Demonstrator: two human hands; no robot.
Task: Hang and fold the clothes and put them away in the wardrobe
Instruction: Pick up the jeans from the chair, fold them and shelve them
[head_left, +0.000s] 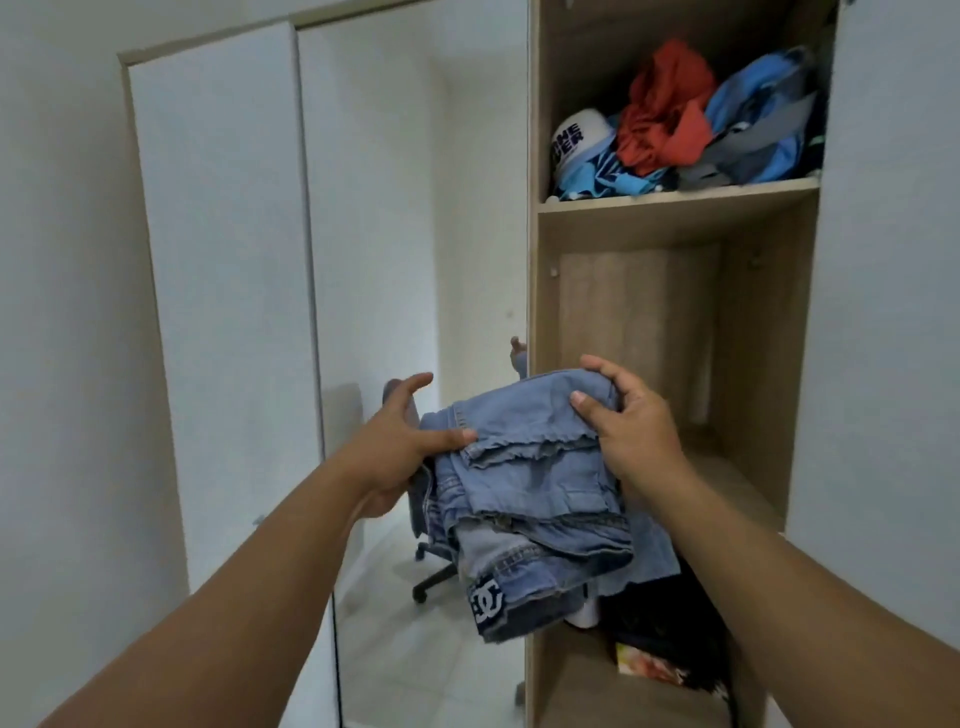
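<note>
Both our arms stretched forward. Left hand (400, 441) cups folded jeans (535, 493), thumb on top; right hand (623, 421) fingers curled over far edge, gripping.

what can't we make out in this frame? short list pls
- Head view: the left hand palm and lower fingers are hidden under the folded jeans.
- Dark clothes on the lower shelf are mostly covered by the jeans and right forearm.
- The white cap print is partly hidden by its curve and slightly blurred.
- The top shelf pile is tangled, so garment types are unclear.
</note>
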